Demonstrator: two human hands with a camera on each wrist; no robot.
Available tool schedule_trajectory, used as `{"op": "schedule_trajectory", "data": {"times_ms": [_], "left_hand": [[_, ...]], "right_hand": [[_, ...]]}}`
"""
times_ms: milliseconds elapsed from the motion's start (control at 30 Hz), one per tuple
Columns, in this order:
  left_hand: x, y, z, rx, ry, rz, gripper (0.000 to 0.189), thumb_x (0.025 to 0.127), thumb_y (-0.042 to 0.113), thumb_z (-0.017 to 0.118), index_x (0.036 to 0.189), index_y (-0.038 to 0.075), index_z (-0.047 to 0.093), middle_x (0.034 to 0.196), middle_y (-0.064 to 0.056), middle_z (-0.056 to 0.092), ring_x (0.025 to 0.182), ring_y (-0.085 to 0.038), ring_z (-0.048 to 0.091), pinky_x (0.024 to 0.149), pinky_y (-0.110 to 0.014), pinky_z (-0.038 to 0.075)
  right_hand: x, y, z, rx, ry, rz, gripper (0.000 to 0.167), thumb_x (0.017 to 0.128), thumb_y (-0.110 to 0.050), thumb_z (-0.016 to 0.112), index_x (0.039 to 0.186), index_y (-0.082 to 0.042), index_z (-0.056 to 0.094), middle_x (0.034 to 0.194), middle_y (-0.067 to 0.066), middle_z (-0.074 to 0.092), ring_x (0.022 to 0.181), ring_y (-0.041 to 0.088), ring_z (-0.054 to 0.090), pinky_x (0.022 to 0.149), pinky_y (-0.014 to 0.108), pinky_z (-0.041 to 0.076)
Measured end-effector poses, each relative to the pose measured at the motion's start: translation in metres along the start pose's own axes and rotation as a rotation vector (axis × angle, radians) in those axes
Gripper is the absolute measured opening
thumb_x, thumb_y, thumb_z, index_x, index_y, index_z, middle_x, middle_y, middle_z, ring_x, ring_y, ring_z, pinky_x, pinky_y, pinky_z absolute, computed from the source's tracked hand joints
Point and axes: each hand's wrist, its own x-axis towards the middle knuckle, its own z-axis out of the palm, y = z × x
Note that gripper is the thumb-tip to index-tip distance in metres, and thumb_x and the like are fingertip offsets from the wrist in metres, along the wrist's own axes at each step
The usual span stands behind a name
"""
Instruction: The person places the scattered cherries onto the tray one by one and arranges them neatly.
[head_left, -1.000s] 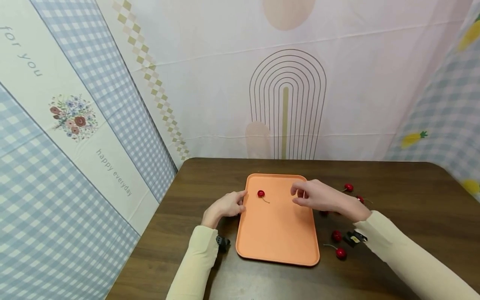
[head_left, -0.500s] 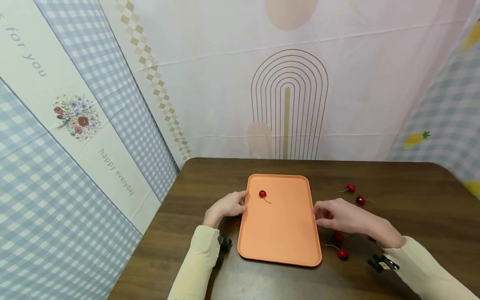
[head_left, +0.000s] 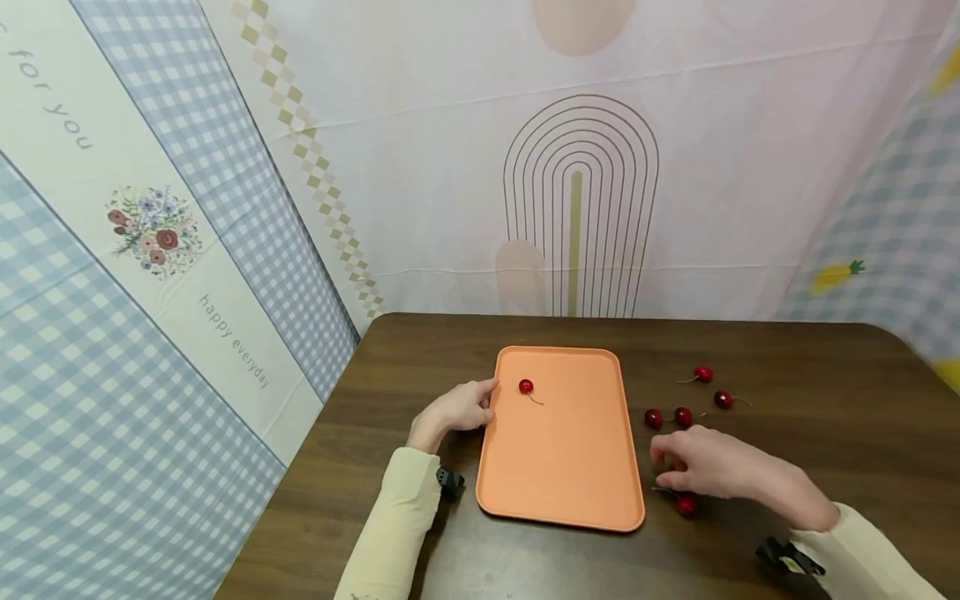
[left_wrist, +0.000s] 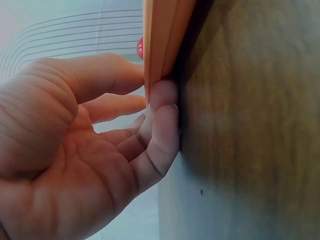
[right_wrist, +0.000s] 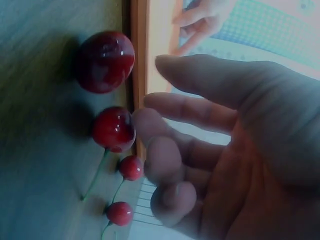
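Note:
An orange tray (head_left: 562, 467) lies on the table with one red cherry (head_left: 526, 387) near its far left part, stem attached. My left hand (head_left: 453, 408) holds the tray's left rim; in the left wrist view the thumb is at the edge and fingers (left_wrist: 165, 120) curl underneath. Right of the tray, my right hand (head_left: 712, 462) hovers low among loose cherries, fingers bent and apart, nothing between them. A near cherry (head_left: 686, 506) shows just below that hand. In the right wrist view, a large cherry (right_wrist: 104, 62) and a stemmed cherry (right_wrist: 114, 129) lie close before the fingertips.
Beyond the right hand lie two cherries (head_left: 683, 417) side by side, with another pair (head_left: 702, 373) farther back. The brown wooden table (head_left: 420, 350) ends at a patterned cloth backdrop (head_left: 435, 167). A checked cloth (head_left: 67, 333) hangs at the left.
My right hand has moved from over the tray to the right and nearer, down among the loose cherries. The left hand stays at the tray's rim, and the cherry on the tray has not moved.

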Motion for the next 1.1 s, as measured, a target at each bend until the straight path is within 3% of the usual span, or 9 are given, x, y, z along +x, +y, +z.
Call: {"op": "schedule_trajectory", "data": {"times_ms": [400,900,1100], "left_hand": [[0.001,-0.002,0.002,0.006,-0.006,0.013,0.068,0.091,0.008,0.054,0.154,0.001,0.028,0.061,0.004,0.045,0.05,-0.009,0.038,0.052,-0.022,0.032],[0.001,0.0,0.0,0.011,-0.002,-0.016,0.069,0.091,0.007,0.057,0.154,0.005,0.03,0.063,0.002,0.047,0.053,-0.011,0.042,0.053,-0.023,0.034],[0.0,0.001,0.0,0.013,0.004,-0.015,0.069,0.09,0.007,0.058,0.154,0.005,0.031,0.063,0.002,0.047,0.053,-0.012,0.042,0.054,-0.024,0.034]], "right_hand": [[-0.001,-0.012,0.015,-0.181,0.059,0.048,0.023,0.083,-0.023,0.075,0.074,-0.027,0.053,0.063,-0.012,0.044,0.054,0.004,0.039,0.05,0.026,0.031],[0.003,-0.014,0.016,-0.133,0.003,0.076,0.026,0.082,-0.012,0.071,0.069,-0.025,0.053,0.063,-0.011,0.046,0.054,0.005,0.04,0.05,0.025,0.034],[0.004,-0.017,0.006,-0.131,0.029,0.051,0.026,0.084,-0.012,0.07,0.069,-0.025,0.053,0.062,-0.011,0.047,0.052,0.004,0.041,0.049,0.024,0.035]]}}
